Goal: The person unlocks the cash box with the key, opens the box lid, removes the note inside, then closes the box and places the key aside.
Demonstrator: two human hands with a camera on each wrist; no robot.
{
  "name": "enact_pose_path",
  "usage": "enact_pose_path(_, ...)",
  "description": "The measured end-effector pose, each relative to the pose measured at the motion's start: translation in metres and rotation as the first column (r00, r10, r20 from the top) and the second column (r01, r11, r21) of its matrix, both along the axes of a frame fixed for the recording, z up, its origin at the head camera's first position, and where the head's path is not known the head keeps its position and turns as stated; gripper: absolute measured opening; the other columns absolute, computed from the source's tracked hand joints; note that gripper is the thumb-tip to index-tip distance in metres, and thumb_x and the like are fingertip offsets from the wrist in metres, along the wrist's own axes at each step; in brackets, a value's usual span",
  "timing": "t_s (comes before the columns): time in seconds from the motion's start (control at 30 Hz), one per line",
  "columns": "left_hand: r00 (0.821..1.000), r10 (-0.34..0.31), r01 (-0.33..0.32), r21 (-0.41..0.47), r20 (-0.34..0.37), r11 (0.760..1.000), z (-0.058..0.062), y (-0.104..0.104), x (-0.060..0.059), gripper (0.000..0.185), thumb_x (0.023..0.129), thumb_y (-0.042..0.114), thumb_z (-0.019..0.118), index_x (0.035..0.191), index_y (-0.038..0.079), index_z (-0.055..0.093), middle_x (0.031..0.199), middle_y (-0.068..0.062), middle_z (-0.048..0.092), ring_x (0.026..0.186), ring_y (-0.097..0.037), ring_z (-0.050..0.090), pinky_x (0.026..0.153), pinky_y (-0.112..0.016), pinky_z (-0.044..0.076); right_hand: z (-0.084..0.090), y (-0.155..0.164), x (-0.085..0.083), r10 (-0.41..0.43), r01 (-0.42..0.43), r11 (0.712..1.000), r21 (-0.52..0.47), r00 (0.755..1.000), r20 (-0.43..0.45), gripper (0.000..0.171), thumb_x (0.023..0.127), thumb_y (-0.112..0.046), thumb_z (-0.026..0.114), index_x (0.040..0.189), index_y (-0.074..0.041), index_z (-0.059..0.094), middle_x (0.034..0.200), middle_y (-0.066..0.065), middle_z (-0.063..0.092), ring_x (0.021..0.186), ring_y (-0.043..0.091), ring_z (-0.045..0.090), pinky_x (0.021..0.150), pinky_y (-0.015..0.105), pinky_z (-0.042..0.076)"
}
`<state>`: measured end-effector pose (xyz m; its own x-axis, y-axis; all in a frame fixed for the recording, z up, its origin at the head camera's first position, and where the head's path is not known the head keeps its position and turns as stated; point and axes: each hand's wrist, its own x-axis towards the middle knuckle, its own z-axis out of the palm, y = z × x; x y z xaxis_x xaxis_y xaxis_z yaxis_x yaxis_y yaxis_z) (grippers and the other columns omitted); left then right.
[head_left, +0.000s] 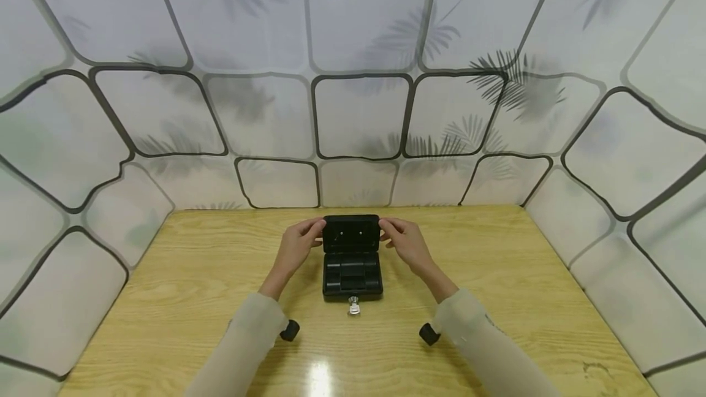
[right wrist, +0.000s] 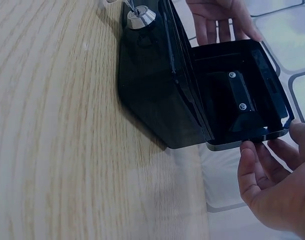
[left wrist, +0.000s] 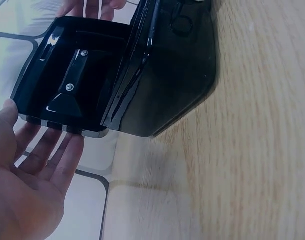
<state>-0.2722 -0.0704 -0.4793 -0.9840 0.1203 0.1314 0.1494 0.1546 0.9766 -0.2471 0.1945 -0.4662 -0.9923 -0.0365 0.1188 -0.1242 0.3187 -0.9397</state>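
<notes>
While the cash box (head_left: 352, 262) sits mid-table (head_left: 496, 262), findings read:
Lid (head_left: 350, 233): raised upright, inner face toward the person.
Key (head_left: 353, 306): in the front lock.
Left hand (head_left: 295, 246): fingers straight, touching the lid's left edge.
Right hand (head_left: 406, 241): fingers lightly bent, touching the lid's right edge.
Progress: opening appears done; inner tray (head_left: 352, 273) untouched.

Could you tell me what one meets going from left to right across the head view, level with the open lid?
Left hand → raised lid of the black cash box → right hand.
</notes>
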Motion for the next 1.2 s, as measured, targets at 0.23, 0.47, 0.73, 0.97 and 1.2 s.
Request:
enact_pose_path(0.23,1.000,-0.004,0.004,-0.034,-0.003,0.999,-0.001,-0.002,0.004,0.040,0.108,0.027,0.059,0.137,-0.001,0.065,0.128,-0.023,0.068,0.112,-0.036,0.068,0.087,-0.036,0.062,-0.001,0.000,0.003,-0.008,0.008,1.000,-0.019,1.000,-0.006,0.039,0.108,-0.024,0.058,0.136,0.002,0.065,0.126,0.022,0.068,0.100,0.038,0.070,0.080,0.038,0.062)
enact_pose_path(0.47,1.000,-0.008,0.009,-0.068,0.012,0.998,-0.005,-0.008,0.008,0.039,0.107,0.027,0.061,0.136,0.001,0.066,0.127,-0.020,0.069,0.113,-0.033,0.067,0.087,-0.036,0.062,-0.008,0.002,0.009,-0.021,0.020,1.000,-0.019,1.000,-0.005,0.035,0.106,-0.020,0.062,0.130,0.005,0.066,0.117,0.026,0.069,0.093,0.036,0.071,0.076,0.038,0.062)
enact_pose_path(0.73,0.999,-0.037,0.037,-0.103,0.006,0.994,-0.011,-0.010,0.014,0.036,0.105,0.011,0.063,0.137,-0.006,0.062,0.128,-0.024,0.067,0.113,-0.037,0.068,0.084,-0.035,0.062,-0.010,0.007,0.027,0.051,-0.047,0.995,0.084,0.997,-0.052,0.025,0.101,-0.010,0.068,0.119,0.007,0.069,0.107,0.019,0.072,0.088,0.037,0.070,0.073,0.039,0.062)
enact_pose_path(0.97,0.999,-0.034,0.036,-0.131,0.020,0.991,-0.017,-0.008,0.018,0.035,0.104,0.006,0.062,0.136,-0.008,0.062,0.127,-0.025,0.067,0.112,-0.036,0.068,0.083,-0.037,0.063,-0.013,0.008,0.043,0.111,-0.086,0.966,0.245,0.989,-0.093,0.023,0.097,-0.008,0.073,0.117,0.003,0.072,0.105,0.011,0.072,0.087,0.027,0.069,0.070,0.027,0.057)
enact_pose_path(1.2,0.998,-0.023,0.031,-0.125,0.065,0.992,-0.022,-0.002,0.019,0.035,0.104,0.004,0.061,0.136,-0.010,0.060,0.128,-0.027,0.065,0.113,-0.038,0.067,0.084,-0.039,0.063,-0.018,0.004,0.055,0.192,-0.135,0.933,0.333,0.971,-0.144,0.024,0.095,-0.008,0.076,0.116,0.003,0.072,0.108,0.014,0.068,0.084,0.020,0.066,0.069,0.027,0.057)
